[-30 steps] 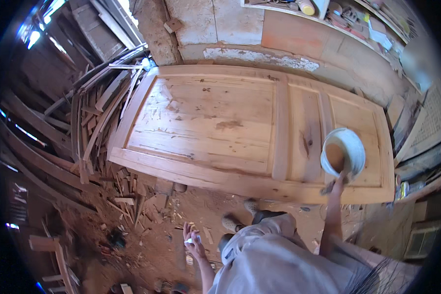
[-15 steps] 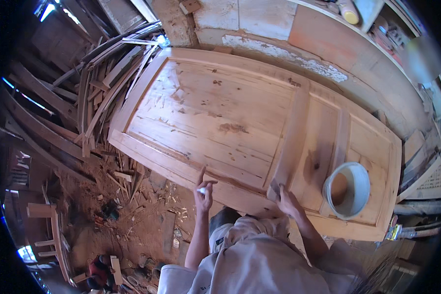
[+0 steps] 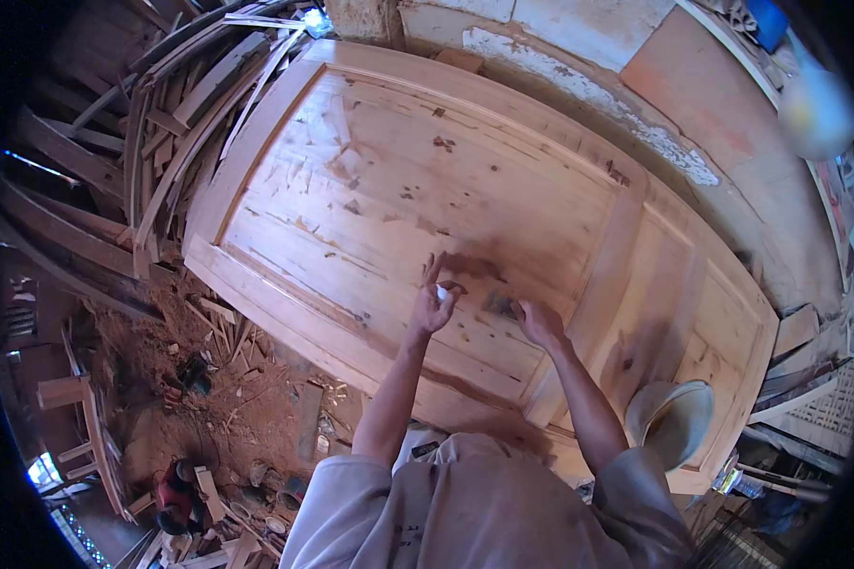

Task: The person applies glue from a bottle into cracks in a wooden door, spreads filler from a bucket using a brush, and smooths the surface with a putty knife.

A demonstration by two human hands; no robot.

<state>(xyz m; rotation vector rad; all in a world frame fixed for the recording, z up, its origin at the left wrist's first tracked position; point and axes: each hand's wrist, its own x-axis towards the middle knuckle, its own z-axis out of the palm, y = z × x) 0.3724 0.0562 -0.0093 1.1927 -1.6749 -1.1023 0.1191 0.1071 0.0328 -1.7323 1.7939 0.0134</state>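
Observation:
A large pale wooden panelled door [image 3: 389, 161] lies flat before me, its big panel marked with knots and brown smears. Over that panel my left hand [image 3: 434, 305] pinches a small white object [image 3: 442, 294], with some fingers stretched out. My right hand [image 3: 541, 324] grips a dark grey, flat piece [image 3: 500, 303], blurred, whose exact kind I cannot make out; it is at the panel's surface near a brown smear [image 3: 474, 266]. A whitish bucket [image 3: 640, 417] stands on the door's right end, beyond my right forearm.
Stacked wood offcuts [image 3: 176, 142] crowd the left side. Shavings and scraps cover the dirt floor [image 3: 247, 408]. Another person [image 3: 176, 498] is low down at the lower left. A wall with peeling paint [image 3: 579, 81] runs behind the door.
Both hands have moved forward onto the large panel. My right hand has carried the dark grey piece from the crossrail near the door's front edge to the panel. The view has shifted.

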